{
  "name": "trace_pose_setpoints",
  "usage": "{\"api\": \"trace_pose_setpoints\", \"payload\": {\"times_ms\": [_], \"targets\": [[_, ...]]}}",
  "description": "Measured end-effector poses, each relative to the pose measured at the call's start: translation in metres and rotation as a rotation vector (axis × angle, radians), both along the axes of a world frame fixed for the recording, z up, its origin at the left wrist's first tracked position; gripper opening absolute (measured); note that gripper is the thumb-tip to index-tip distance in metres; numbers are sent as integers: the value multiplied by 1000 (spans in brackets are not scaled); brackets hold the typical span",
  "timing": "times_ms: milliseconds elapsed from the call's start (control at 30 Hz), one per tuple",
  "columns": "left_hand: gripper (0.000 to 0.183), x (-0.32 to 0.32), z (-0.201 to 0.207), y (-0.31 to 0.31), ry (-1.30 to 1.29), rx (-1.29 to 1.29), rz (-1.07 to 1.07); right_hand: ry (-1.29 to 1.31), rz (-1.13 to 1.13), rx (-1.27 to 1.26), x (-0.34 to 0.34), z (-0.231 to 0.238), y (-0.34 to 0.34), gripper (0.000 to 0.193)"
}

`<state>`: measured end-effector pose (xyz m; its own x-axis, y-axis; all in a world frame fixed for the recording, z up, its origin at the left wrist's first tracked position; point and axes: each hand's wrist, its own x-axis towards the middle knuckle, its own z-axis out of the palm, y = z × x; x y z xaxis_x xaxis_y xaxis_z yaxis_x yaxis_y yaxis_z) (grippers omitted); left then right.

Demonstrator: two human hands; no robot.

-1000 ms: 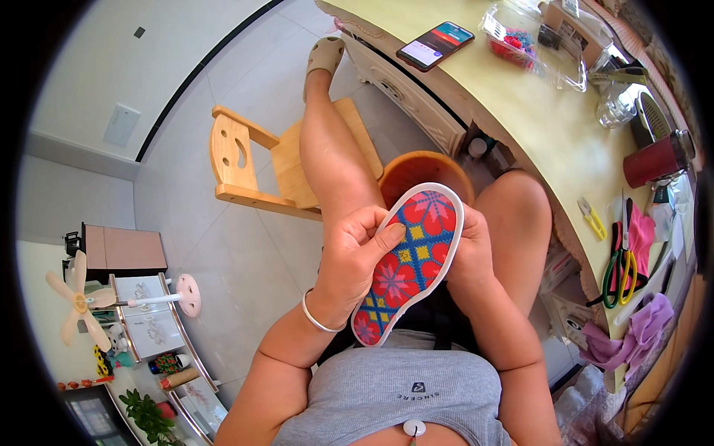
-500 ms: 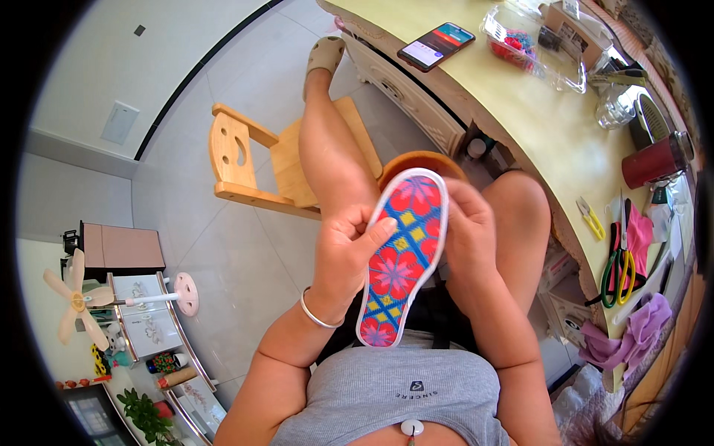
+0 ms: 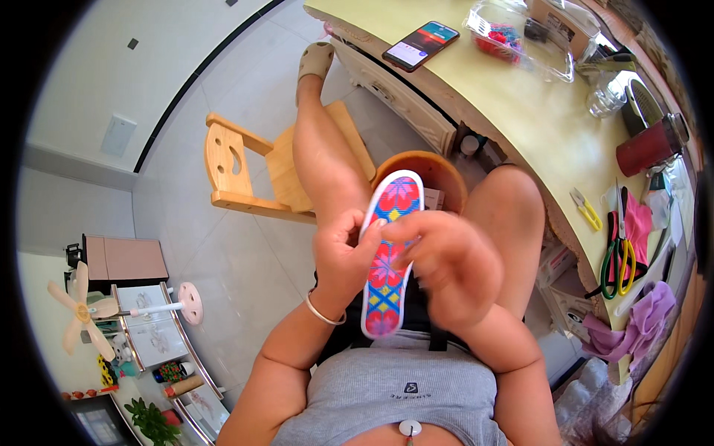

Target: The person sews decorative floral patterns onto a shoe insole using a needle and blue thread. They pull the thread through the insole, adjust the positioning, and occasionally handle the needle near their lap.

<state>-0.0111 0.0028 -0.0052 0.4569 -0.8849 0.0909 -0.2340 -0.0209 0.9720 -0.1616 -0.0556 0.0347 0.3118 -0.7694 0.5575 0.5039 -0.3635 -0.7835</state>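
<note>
- Well, the person's left hand [image 3: 343, 249] has a patterned insole [image 3: 385, 276] pinched at its left edge, the thumb pressing on the bright face and the other fingers tucked behind.
- The insole is held up over the lap, between the knees, its long side running away from the body; red and pink flowers, blue bands and yellow patches fill it inside a white border.
- The right hand [image 3: 457, 267] is curled in front of the insole's right side, fingers bent and blurred; from here I can't tell whether they touch it or grip anything.
- A pale bracelet [image 3: 325, 311] circles the left wrist.
- Just beyond the insole stands an orange-brown bucket [image 3: 445, 171], with a wooden chair [image 3: 228, 160] to its left.
- On the yellowish tabletop [image 3: 520, 126] to the right, a phone [image 3: 421, 46] lies near the far end, beside a clear plastic box [image 3: 554, 65] with red and bluish thread [image 3: 500, 44] in it.
- Nearer along that tabletop are a dark red flask [image 3: 643, 154] on its side, small yellow snips [image 3: 587, 209], scissors [image 3: 617, 264] with green and yellow handles next to pink cloth [image 3: 638, 223], and a crumpled purple cloth [image 3: 632, 320] at the edge.
</note>
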Motion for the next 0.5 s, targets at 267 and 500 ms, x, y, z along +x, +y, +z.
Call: {"api": "trace_pose_setpoints", "payload": {"times_ms": [267,500], "targets": [[18,62,-9,1,-386,-47,364,-601,-127,201,-182,7,-80,3],[19,44,-7,-6,-43,-116,234,-519,-642,179,-164,8,-81,8]]}}
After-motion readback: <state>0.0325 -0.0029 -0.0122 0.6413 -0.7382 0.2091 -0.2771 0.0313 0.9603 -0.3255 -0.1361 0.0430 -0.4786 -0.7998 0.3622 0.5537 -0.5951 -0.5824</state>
